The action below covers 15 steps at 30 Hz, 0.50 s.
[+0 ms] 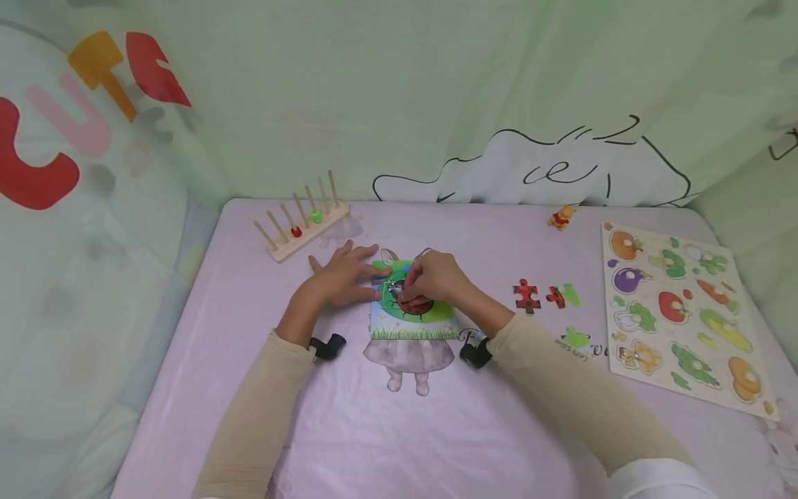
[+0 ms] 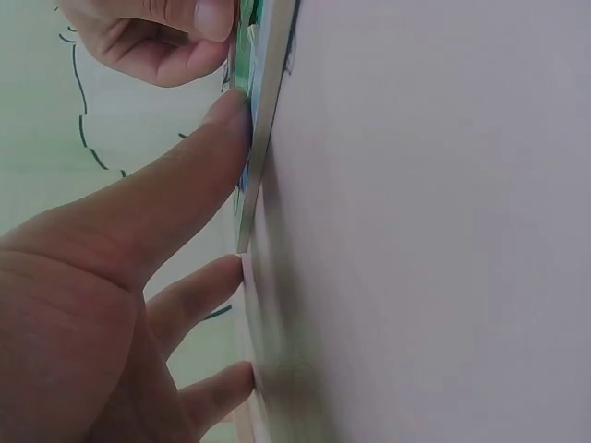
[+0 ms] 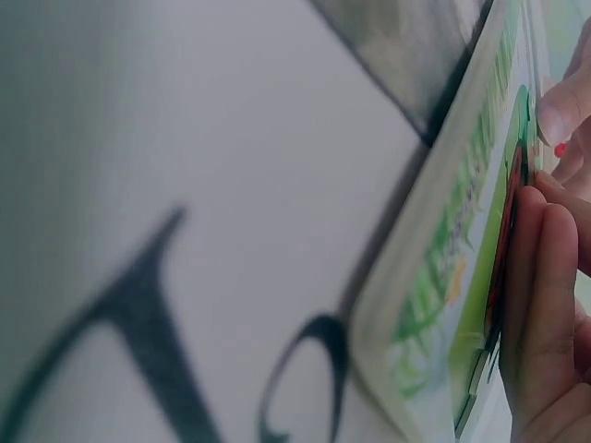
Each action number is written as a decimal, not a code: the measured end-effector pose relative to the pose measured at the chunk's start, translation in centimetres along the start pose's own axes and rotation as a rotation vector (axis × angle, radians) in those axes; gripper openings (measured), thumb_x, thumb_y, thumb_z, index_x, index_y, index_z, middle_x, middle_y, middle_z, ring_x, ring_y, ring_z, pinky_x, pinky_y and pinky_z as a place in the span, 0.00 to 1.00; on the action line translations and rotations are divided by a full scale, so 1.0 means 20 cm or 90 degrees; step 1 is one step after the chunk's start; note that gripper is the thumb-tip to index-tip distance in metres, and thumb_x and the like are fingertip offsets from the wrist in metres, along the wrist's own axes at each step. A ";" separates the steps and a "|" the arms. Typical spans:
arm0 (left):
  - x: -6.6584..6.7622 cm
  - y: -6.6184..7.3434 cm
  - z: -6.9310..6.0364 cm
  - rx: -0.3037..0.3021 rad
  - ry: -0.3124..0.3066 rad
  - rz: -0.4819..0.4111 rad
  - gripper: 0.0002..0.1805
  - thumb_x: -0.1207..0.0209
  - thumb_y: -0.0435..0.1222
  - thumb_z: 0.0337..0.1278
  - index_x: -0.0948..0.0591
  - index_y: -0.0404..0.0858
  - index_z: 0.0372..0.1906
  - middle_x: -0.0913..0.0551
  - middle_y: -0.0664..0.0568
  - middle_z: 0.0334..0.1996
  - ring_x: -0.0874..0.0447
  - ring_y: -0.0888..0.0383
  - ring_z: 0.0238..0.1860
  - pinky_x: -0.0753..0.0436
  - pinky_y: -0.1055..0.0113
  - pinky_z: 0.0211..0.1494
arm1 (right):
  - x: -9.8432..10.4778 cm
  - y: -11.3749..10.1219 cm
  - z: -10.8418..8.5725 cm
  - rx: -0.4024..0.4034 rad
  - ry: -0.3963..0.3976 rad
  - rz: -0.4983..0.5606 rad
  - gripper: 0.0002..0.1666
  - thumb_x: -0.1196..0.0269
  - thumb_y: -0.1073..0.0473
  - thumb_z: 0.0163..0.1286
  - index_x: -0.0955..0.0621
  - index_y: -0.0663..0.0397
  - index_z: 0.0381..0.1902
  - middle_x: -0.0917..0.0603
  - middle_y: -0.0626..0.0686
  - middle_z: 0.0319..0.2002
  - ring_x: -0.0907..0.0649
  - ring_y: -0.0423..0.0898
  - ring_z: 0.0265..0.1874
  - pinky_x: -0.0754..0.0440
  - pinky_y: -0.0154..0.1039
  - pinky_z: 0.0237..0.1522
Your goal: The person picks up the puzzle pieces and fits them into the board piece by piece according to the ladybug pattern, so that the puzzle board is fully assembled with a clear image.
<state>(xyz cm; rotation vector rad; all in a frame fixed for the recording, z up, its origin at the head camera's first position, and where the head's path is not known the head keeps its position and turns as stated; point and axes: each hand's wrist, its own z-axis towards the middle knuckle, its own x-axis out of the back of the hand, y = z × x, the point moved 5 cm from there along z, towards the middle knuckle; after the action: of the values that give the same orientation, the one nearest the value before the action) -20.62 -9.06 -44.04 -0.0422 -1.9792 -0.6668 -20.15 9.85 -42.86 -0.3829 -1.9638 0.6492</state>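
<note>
A ladybug jigsaw puzzle (image 1: 414,328) with a green, grassy picture lies in a flat board in front of the person. The left hand (image 1: 341,277) spreads its fingers at the board's left side. Its thumb (image 2: 199,161) rests on the board's edge, while other fingertips touch the table in the left wrist view. Over the ladybug, the right hand (image 1: 434,278) has its thumb and forefinger brought together, pinching a puzzle piece that is mostly hidden by the fingers. Curled right-hand fingers (image 3: 545,277) lie against the picture in the right wrist view.
Loose puzzle pieces lie to the right, among them a red one (image 1: 526,296) and a green one (image 1: 575,337). Beyond them is a wooden vegetable board (image 1: 676,333). A small bear figure (image 1: 562,217) and a peg rack (image 1: 305,229) with two beads stand toward the back.
</note>
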 end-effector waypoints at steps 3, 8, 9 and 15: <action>0.00 0.00 0.00 0.003 0.000 0.003 0.30 0.33 0.57 0.60 0.24 0.67 0.68 0.47 0.62 0.82 0.67 0.42 0.84 0.66 0.14 0.64 | 0.01 0.00 0.00 -0.001 -0.001 0.004 0.12 0.22 0.49 0.58 0.11 0.50 0.29 0.12 0.50 0.35 0.16 0.47 0.38 0.20 0.36 0.38; 0.00 0.00 0.00 0.003 -0.002 0.003 0.30 0.33 0.58 0.60 0.24 0.67 0.68 0.47 0.62 0.82 0.67 0.42 0.84 0.66 0.14 0.64 | 0.03 0.00 0.01 -0.010 -0.006 0.010 0.14 0.24 0.48 0.60 0.12 0.52 0.31 0.14 0.49 0.29 0.16 0.41 0.25 0.21 0.32 0.30; 0.00 0.00 0.00 0.003 -0.003 0.003 0.30 0.33 0.58 0.59 0.24 0.67 0.68 0.47 0.62 0.82 0.67 0.42 0.84 0.66 0.14 0.64 | 0.03 0.01 0.01 -0.012 -0.012 0.013 0.14 0.24 0.48 0.61 0.12 0.53 0.30 0.14 0.48 0.26 0.17 0.40 0.21 0.22 0.32 0.29; 0.01 0.00 0.00 0.001 -0.003 0.003 0.30 0.32 0.57 0.59 0.23 0.67 0.68 0.47 0.62 0.83 0.67 0.42 0.84 0.65 0.13 0.63 | 0.01 0.01 0.03 -0.027 -0.038 0.033 0.16 0.24 0.48 0.61 0.15 0.54 0.28 0.15 0.47 0.21 0.17 0.40 0.19 0.23 0.32 0.27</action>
<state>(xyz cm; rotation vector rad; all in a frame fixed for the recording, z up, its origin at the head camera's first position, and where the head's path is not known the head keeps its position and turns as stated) -20.73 -9.09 -43.99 -0.0470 -1.9829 -0.6633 -20.80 9.96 -43.01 -0.4464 -2.0333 0.6592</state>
